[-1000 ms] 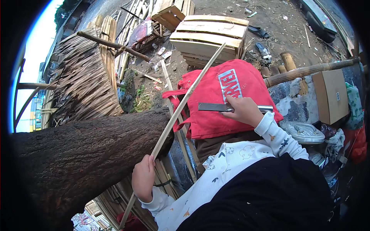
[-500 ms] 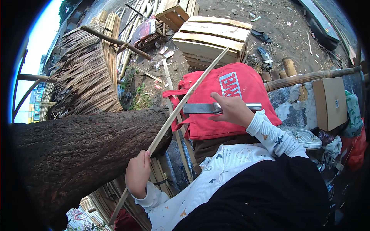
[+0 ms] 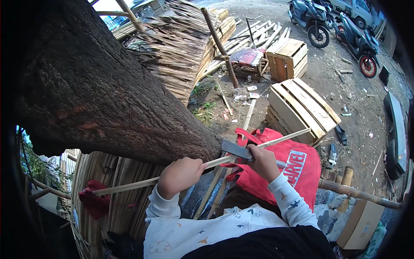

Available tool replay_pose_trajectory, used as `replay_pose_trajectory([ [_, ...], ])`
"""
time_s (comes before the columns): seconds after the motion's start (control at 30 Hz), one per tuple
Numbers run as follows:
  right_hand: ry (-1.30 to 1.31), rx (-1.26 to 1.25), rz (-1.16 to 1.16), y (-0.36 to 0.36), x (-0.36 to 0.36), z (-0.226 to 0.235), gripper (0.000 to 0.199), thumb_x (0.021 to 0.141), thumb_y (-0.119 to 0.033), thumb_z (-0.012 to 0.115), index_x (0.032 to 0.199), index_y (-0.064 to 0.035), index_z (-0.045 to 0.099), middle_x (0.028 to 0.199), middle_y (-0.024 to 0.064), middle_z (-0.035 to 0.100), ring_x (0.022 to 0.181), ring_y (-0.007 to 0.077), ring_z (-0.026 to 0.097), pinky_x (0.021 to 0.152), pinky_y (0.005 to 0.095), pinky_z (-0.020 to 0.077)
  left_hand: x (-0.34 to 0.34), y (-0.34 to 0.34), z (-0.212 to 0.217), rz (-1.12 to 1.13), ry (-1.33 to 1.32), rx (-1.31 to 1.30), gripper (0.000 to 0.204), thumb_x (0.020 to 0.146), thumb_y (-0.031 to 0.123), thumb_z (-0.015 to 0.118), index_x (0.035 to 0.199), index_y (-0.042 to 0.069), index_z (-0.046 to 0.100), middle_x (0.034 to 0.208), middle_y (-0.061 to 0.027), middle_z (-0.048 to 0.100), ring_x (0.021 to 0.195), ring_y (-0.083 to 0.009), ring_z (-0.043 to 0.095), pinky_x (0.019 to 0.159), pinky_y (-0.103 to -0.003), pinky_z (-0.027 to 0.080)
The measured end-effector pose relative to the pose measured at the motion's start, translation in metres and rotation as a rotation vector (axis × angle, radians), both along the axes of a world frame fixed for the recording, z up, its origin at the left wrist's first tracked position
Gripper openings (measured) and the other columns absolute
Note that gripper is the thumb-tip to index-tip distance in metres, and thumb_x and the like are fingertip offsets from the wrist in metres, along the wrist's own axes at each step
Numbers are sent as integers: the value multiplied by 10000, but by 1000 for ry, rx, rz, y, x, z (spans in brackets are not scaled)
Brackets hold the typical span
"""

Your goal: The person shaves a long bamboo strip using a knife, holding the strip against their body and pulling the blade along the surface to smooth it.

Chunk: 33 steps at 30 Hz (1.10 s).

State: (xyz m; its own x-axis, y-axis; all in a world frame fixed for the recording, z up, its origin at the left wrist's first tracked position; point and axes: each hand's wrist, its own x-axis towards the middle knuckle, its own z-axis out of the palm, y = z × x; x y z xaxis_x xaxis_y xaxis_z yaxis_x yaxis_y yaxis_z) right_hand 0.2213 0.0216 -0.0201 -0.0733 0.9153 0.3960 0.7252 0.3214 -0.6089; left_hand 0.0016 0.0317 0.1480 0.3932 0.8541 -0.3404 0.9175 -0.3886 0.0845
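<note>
Head view, entry for the present moment: left hand (image 3: 180, 176) closed in a fist around a long bamboo strip (image 3: 207, 163), which runs from lower left, past a red cloth (image 3: 92, 199) near its far end, up to the right over a slatted wooden crate (image 3: 302, 110). Right hand (image 3: 261, 162) wrapped around the handle of a flat-bladed knife (image 3: 235, 150), the blade laid against the strip just beside the trunk. Change from a second ago: the strip has swung from a steep diagonal to a much flatter line, the left hand has come up from the lower edge and closed in on the right, and the blade, then held over the red bag (image 3: 289, 170) apart from the strip, now meets it. The view itself has tilted up as well, bringing a large tree trunk (image 3: 103, 90) across the upper left. Judged meaning: the blade is now set to work on the strip, shaving or splitting. Surroundings: stacked bamboo slats (image 3: 181, 47), a smaller wooden box (image 3: 288, 58), two parked motorbikes (image 3: 340, 30), a cardboard box (image 3: 361, 224).
</note>
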Motion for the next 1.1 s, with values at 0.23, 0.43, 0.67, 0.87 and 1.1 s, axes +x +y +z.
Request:
replay_pose_trajectory([
  [0.23,31,90,-53,15,7,5,350,641,-128,700,933,-71,516,730,115,583,664,297,586,550,366,451,12,-39,20,-601,-751,693,125,763,149,640,845,103,558,859,-19,558,813,-201,557,806,-379,439],
  [0.43,117,125,-143,11,12,12,319,666,-127,707,927,-59,537,726,134,591,651,309,591,541,362,449,4,-14,-66,-248,-855,-321,416,711,261,710,1013,34,535,950,-91,548,911,-225,539,794,-306,420],
  [0.67,108,41,-104,-9,16,25,279,685,-85,681,925,-50,544,713,145,584,634,311,584,539,357,442,25,-5,-80,-415,-1549,137,525,716,429,671,1064,65,523,1079,-132,496,1107,-289,438,950,-416,318],
  [0.87,203,165,-112,-22,22,27,409,688,-59,673,1075,-45,540,718,149,583,606,272,587,533,338,445,71,9,-91,-518,-1970,-77,479,800,541,500,818,65,551,953,-148,533,983,-279,489,877,-441,360],
  [1.1,395,-30,-300,-40,35,30,604,678,-243,749,1186,-88,461,549,37,426,456,121,390,453,260,357,98,23,-91,-320,-2430,-51,607,808,640,364,527,103,330,370,10,330,304,-113,363,327,-246,344],
])
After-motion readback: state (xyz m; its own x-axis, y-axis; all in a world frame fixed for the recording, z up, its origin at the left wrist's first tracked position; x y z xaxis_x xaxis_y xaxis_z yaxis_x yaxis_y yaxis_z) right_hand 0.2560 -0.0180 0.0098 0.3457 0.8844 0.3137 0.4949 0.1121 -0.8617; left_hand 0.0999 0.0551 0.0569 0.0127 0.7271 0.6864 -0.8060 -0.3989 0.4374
